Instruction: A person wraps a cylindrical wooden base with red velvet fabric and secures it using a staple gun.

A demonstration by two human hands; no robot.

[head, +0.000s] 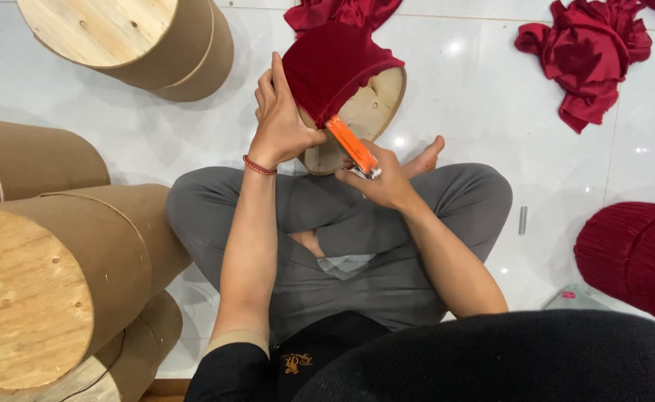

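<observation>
My left hand [279, 130] at frame centre top, pinching red fabric [327, 63] onto a wooden-ended drum [368, 112], my right hand [383, 179] gripping an orange stapler [351, 145] against it

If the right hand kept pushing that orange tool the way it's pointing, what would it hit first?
The right hand aims the orange tool up and away toward the stool's rim. It would probably meet the red velvet cover edge where it folds over the wooden base, right beside the left hand thumb, though depth is unclear.
</observation>
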